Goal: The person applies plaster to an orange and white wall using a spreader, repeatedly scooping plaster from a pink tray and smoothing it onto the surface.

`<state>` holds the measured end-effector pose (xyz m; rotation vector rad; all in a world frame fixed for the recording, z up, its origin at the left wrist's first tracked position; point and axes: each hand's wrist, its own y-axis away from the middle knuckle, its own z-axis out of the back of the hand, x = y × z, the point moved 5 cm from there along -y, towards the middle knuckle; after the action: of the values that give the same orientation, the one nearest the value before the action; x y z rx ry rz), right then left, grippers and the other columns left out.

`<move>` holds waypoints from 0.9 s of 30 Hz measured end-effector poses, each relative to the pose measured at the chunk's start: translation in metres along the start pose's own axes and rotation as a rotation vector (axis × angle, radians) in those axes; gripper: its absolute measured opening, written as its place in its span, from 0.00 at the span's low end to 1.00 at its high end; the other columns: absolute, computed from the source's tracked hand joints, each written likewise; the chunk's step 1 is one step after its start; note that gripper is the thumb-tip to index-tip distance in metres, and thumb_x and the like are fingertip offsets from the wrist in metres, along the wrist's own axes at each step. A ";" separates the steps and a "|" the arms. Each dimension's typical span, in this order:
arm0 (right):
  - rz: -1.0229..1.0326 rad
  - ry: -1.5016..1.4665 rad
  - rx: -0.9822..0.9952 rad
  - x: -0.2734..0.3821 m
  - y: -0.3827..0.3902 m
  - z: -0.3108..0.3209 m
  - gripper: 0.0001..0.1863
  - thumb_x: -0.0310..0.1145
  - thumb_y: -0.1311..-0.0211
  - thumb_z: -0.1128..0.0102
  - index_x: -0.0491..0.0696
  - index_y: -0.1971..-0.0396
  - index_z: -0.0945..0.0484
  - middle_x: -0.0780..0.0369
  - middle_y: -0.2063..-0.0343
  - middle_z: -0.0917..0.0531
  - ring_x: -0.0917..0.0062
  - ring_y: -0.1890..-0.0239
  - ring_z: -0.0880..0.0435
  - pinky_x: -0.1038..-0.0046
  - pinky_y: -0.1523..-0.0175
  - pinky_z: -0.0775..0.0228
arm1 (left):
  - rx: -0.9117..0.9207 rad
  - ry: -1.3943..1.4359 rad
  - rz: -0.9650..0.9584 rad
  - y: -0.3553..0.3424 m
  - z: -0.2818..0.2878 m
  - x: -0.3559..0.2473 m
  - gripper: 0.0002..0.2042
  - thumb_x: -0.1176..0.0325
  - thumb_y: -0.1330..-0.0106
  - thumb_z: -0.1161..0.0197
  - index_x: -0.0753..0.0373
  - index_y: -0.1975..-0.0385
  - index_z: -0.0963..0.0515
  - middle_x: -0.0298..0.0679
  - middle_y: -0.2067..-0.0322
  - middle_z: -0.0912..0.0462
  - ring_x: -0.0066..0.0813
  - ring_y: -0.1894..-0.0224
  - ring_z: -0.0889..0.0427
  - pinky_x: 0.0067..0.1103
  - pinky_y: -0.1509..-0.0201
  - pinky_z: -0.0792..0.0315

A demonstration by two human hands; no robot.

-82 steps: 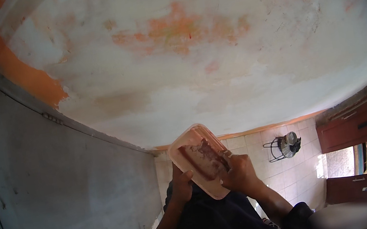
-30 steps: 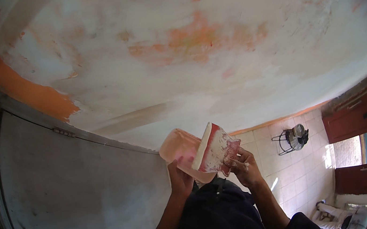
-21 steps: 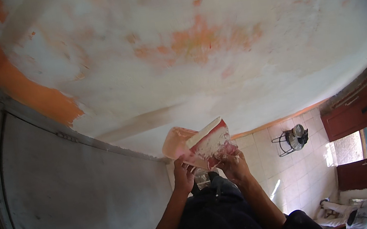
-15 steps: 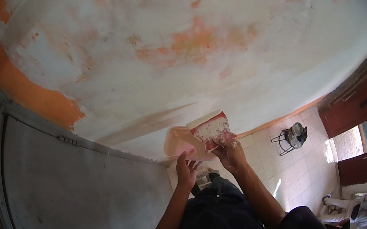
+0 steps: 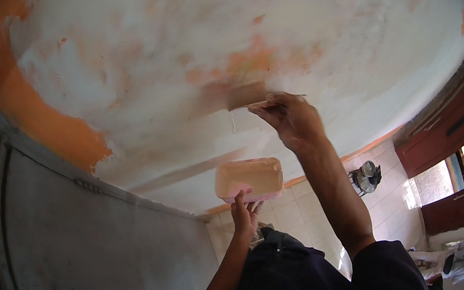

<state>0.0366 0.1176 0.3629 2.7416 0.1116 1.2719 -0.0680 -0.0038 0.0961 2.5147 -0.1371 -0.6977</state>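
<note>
My left hand (image 5: 246, 221) holds a pale peach plastic tub (image 5: 248, 175) from below, with pink residue on it and the thumb up at the near rim. My right hand (image 5: 294, 120) is raised with a wide, flat spreader (image 5: 246, 96) pinched in its fingers, seen nearly edge-on against the wall (image 5: 365, 29). The wall is mottled white with orange patches and a wide orange band at the left. A faint pale line of putty shows just below the spreader.
A grey door (image 5: 90, 238) stands at left. A dark metal stand with a round top (image 5: 366, 173) sits on the tiled floor (image 5: 302, 212). Dark red doors (image 5: 435, 138) open onto daylight at right. Another person in white (image 5: 459, 258) is at the lower right edge.
My right hand has lifted the spreader away from the tub and up onto the wall. The tub is now tilted less, still in my left hand.
</note>
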 end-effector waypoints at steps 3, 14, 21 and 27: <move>0.050 0.037 0.050 -0.007 0.034 0.014 0.10 0.26 0.39 0.57 0.34 0.64 0.32 0.49 0.66 0.22 0.64 0.64 0.20 0.63 0.53 0.25 | -0.017 0.011 -0.025 -0.002 0.008 -0.007 0.20 0.60 0.42 0.42 0.60 0.53 0.36 0.38 0.56 0.31 0.35 0.52 0.29 0.38 0.49 0.29; -0.103 -0.085 -0.141 -0.070 -0.034 0.037 0.08 0.17 0.45 0.59 0.25 0.69 0.34 0.44 0.68 0.24 0.55 0.63 0.21 0.63 0.53 0.22 | -0.074 0.010 -0.034 -0.002 0.039 -0.018 0.19 0.60 0.42 0.42 0.60 0.53 0.36 0.38 0.56 0.31 0.36 0.53 0.29 0.38 0.50 0.30; 0.040 0.057 0.119 0.055 0.009 -0.075 0.08 0.20 0.44 0.56 0.30 0.70 0.30 0.47 0.70 0.22 0.60 0.59 0.21 0.68 0.50 0.24 | -0.087 -0.021 -0.072 0.004 0.041 -0.024 0.25 0.57 0.42 0.42 0.60 0.48 0.39 0.41 0.52 0.34 0.39 0.49 0.31 0.40 0.47 0.32; 0.071 0.063 0.249 0.006 0.055 -0.014 0.20 0.38 0.34 0.57 0.31 0.63 0.32 0.50 0.69 0.22 0.65 0.66 0.20 0.66 0.57 0.24 | -0.073 -0.004 -0.098 0.006 0.047 -0.028 0.27 0.56 0.42 0.43 0.61 0.46 0.40 0.41 0.51 0.34 0.41 0.48 0.32 0.40 0.46 0.32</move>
<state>0.0303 0.0648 0.3838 2.9363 0.1918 1.4548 -0.1162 -0.0242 0.0774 2.4636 0.0103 -0.7334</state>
